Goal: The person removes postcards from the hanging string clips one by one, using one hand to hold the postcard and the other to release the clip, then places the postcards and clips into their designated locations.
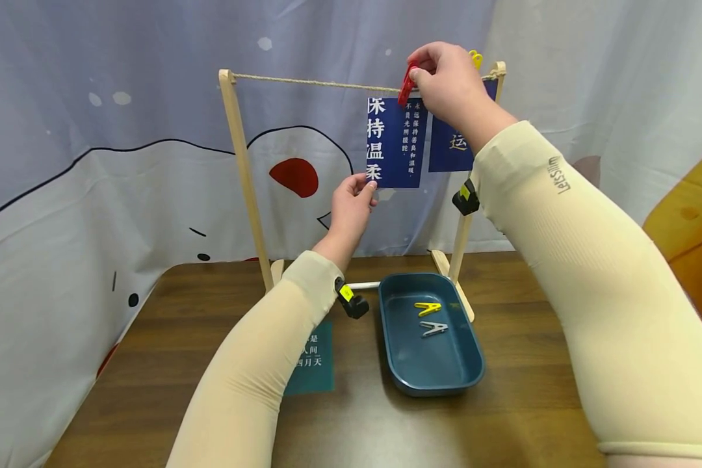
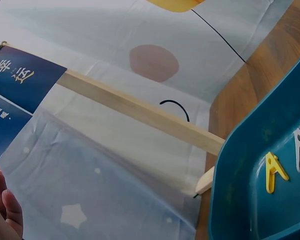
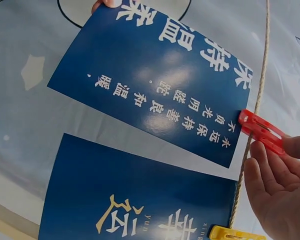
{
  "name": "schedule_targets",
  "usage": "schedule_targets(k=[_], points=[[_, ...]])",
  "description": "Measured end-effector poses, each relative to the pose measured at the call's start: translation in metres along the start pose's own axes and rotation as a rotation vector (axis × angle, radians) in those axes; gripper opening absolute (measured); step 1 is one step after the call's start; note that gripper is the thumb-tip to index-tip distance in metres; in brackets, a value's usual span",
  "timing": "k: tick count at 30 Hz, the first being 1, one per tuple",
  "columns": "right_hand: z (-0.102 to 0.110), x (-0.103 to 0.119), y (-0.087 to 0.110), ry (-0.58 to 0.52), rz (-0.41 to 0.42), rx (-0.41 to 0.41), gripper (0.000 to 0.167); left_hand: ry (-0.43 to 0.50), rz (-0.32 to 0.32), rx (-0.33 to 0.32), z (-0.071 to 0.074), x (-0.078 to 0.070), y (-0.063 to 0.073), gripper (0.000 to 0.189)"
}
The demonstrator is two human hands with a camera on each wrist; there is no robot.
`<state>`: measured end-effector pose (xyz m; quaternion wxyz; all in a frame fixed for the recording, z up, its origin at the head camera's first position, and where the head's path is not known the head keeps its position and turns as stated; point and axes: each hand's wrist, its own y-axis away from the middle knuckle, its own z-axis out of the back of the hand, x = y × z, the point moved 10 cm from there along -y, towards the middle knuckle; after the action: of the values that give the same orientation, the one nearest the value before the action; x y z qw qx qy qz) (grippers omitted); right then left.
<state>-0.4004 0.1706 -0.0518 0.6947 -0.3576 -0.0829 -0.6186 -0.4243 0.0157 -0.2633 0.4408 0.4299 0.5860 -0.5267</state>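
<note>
Red clothespin (image 1: 407, 86) pinched in right hand (image 1: 452, 79), blue card (image 1: 395, 144) pinched in left hand (image 1: 352, 205), teal card (image 1: 317, 376) partly hidden

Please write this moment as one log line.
left hand: holds blue card; right hand: pinches red clip at rope; tray: yellow clip, grey clip

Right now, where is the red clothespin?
In the head view, the red clothespin is high, right of centre, in the right hand, at the rope and the top edge of the blue card the left hand holds.
</note>
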Motion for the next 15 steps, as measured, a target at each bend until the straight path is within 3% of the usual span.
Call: schedule_targets(k=[9, 15], points=[[0.008, -0.006, 0.001, -0.114, -0.008, -0.109, 0.036, 0.021, -0.029, 0.016, -0.004, 0.003, 0.001, 0.022], [0.011, -0.014, 0.001, -0.267, -0.045, -0.132, 0.034, 0.013, -0.009, 0.019, -0.007, 0.008, 0.004, 0.021]])
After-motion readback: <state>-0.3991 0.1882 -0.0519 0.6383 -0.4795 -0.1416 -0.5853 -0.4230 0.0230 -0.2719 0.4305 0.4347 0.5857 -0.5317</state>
